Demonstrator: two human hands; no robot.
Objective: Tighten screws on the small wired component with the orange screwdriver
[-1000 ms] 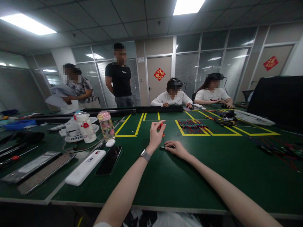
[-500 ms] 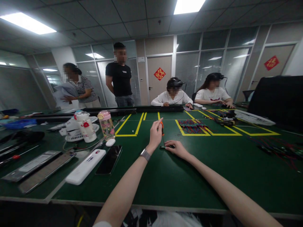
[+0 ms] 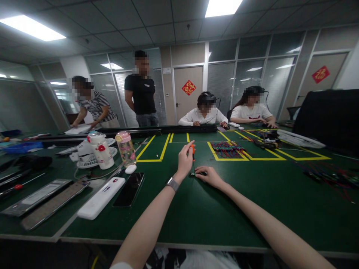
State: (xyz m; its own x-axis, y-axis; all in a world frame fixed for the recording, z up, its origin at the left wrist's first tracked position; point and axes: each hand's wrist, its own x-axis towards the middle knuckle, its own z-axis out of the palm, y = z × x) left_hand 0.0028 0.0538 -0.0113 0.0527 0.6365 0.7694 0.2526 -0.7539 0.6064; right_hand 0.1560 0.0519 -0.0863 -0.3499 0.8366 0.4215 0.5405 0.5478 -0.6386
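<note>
My left hand (image 3: 185,160), with a watch on the wrist, is closed on an orange-handled screwdriver (image 3: 193,150). The screwdriver stands nearly upright, its thin shaft pointing down at a small dark green circuit board (image 3: 192,174) on the green table (image 3: 202,220). My right hand (image 3: 209,175) rests low on the table, its fingertips pinching the board's right edge. Whether the tip sits in a screw is too small to make out.
To the left lie a black phone (image 3: 129,189), a white power bank (image 3: 101,198), a pink-lidded bottle (image 3: 126,148) and a white bottle (image 3: 101,151). Bundled wired boards (image 3: 228,148) lie inside yellow tape at right. Two co-workers sit across; two people stand behind.
My hands stay almost in place, the left fingers shifting slightly around the screwdriver handle. At far left, the person in stripes has bent forward and lowered the papers to the table.
</note>
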